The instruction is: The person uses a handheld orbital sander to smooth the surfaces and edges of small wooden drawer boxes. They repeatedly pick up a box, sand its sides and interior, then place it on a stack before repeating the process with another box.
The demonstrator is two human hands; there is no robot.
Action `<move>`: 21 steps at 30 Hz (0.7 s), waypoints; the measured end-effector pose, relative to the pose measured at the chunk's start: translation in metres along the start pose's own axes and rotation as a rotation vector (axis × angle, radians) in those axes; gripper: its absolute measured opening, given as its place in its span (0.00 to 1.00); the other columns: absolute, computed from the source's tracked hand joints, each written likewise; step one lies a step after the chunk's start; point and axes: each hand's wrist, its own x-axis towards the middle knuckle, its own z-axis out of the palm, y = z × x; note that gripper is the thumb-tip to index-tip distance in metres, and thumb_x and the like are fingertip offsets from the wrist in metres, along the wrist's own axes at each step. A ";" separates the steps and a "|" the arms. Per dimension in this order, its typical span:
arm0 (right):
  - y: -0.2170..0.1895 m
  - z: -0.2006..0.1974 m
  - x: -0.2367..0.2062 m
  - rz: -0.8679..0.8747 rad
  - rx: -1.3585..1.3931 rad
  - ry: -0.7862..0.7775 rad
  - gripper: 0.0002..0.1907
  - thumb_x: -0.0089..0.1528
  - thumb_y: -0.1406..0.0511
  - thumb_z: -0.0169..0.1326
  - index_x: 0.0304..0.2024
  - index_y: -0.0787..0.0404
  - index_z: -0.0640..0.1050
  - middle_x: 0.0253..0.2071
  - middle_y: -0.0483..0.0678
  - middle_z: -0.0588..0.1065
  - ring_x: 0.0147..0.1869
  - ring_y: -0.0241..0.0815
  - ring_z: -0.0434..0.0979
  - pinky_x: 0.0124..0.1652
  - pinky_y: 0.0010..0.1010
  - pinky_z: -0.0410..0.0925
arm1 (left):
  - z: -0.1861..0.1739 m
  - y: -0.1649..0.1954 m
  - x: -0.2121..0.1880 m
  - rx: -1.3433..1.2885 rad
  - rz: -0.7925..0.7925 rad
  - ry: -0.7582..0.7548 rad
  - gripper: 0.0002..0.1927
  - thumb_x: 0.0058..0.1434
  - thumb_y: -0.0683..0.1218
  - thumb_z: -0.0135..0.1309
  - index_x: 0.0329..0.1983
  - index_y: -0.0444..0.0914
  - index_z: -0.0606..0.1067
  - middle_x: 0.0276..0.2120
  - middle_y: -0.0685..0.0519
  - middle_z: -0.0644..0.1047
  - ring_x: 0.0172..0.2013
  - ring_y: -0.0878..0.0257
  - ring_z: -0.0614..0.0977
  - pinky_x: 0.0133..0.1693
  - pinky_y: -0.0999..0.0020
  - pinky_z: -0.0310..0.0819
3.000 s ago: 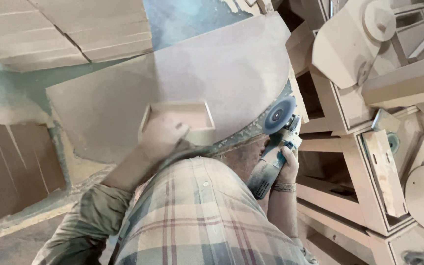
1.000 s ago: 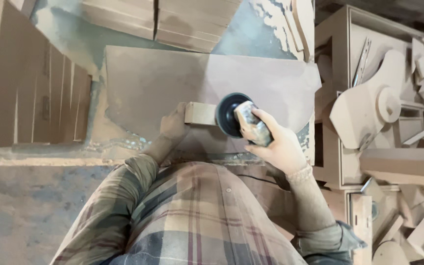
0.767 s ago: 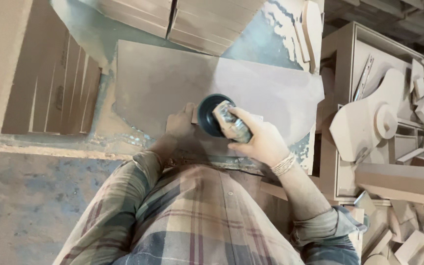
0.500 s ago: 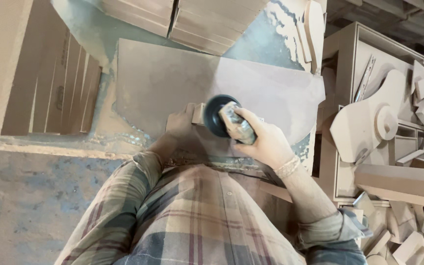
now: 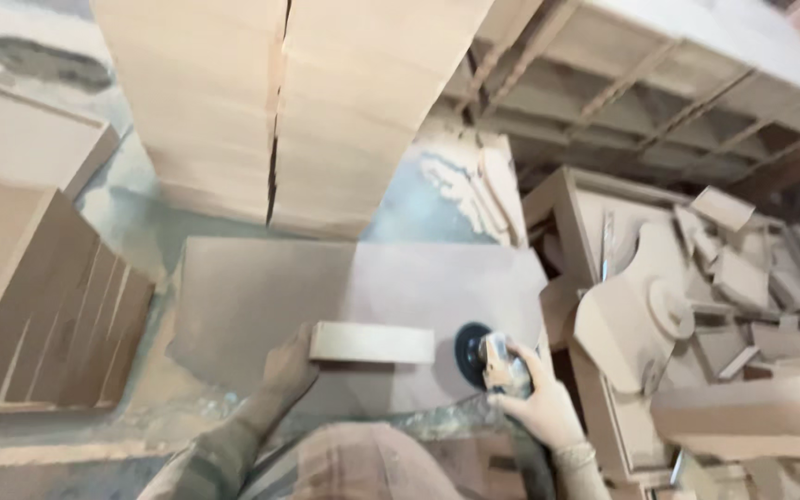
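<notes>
My left hand [image 5: 287, 368] grips the left end of a small pale wooden block [image 5: 372, 343], holding it flat on a dusty brown board [image 5: 261, 296]. My right hand [image 5: 537, 400] is closed on a hand-held disc sander [image 5: 493, 359], its dark round disc [image 5: 470, 354] just to the right of the block, apart from it. Both sleeves are dusty plaid.
A tall stack of pale boards [image 5: 280, 102] rises behind the work board. More boards [image 5: 39, 287] lean at the left. Cut wooden shapes and offcuts [image 5: 696, 315] pile up at the right, with a wooden frame [image 5: 659, 102] above them.
The sander's disc was over the block's right end; now it sits off to the right of the block. The view has tilted up, showing more of the stack behind.
</notes>
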 end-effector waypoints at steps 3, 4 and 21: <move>0.033 0.009 0.000 0.081 0.036 0.021 0.44 0.42 0.61 0.71 0.62 0.48 0.71 0.56 0.53 0.78 0.60 0.50 0.80 0.57 0.37 0.70 | -0.002 0.006 -0.008 -0.044 -0.017 0.042 0.26 0.55 0.45 0.52 0.58 0.43 0.66 0.47 0.40 0.80 0.46 0.38 0.82 0.48 0.44 0.75; 0.043 0.015 0.003 0.128 0.011 0.004 0.45 0.42 0.60 0.71 0.63 0.47 0.71 0.56 0.53 0.79 0.60 0.50 0.80 0.57 0.37 0.71 | -0.003 0.007 -0.010 -0.001 -0.065 -0.006 0.28 0.54 0.45 0.53 0.60 0.42 0.65 0.47 0.40 0.80 0.47 0.39 0.81 0.50 0.45 0.75; 0.079 0.017 0.113 -0.021 0.041 -0.258 0.46 0.44 0.58 0.75 0.62 0.46 0.66 0.54 0.51 0.76 0.57 0.45 0.78 0.54 0.34 0.69 | -0.004 0.034 -0.022 0.039 0.076 0.221 0.45 0.38 0.44 0.69 0.64 0.60 0.70 0.60 0.57 0.74 0.56 0.54 0.80 0.54 0.59 0.77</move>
